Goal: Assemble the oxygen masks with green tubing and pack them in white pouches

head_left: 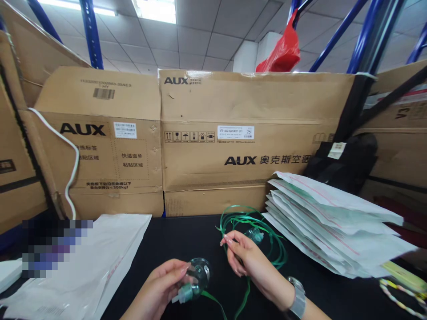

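Observation:
A clear face mask (201, 272) with a pale green connector (185, 293) is held in my left hand (165, 284), its fingers closed on the mask's edge. From the mask a green strap (213, 298) runs down toward the bottom of the view. My right hand (245, 254) is in a pinch over the tubing; what lies between its fingertips, if anything, I cannot make out. Behind and beside it lies a loose coil of green tubing (282, 253) with a small clear-green plastic piece (256, 235) inside. Part of a green strap (247, 291) passes beneath my right hand.
White padded mailers (333, 222) are stacked at the right, by a beaded bracelet (396, 295). Flat white bags (110, 249) lie at the left on the black table (160, 242). Large cardboard boxes (213, 106) form the back wall; a white cable (75, 164) hangs at left.

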`<act>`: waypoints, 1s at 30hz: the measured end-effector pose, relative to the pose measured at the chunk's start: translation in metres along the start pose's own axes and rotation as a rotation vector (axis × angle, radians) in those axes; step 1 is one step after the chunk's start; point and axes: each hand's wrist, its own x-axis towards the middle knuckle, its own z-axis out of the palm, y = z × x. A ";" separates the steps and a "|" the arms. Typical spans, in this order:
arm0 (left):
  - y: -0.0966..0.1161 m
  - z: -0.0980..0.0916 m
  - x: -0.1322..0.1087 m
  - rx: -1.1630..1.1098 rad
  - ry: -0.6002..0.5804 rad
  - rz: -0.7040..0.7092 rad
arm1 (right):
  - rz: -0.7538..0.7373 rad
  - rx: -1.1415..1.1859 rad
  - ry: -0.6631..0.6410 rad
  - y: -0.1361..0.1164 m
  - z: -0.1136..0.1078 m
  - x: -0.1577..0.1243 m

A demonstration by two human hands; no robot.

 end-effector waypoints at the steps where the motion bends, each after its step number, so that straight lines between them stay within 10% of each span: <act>1: 0.000 0.001 0.000 0.016 -0.008 0.009 | -0.001 -0.055 -0.026 0.000 0.002 -0.001; 12: 0.002 0.013 -0.008 0.302 0.030 0.113 | -0.319 -1.035 -0.295 -0.019 0.022 -0.034; 30: -0.016 0.012 -0.004 0.571 0.102 0.237 | -0.670 -1.376 -0.417 -0.008 0.030 -0.030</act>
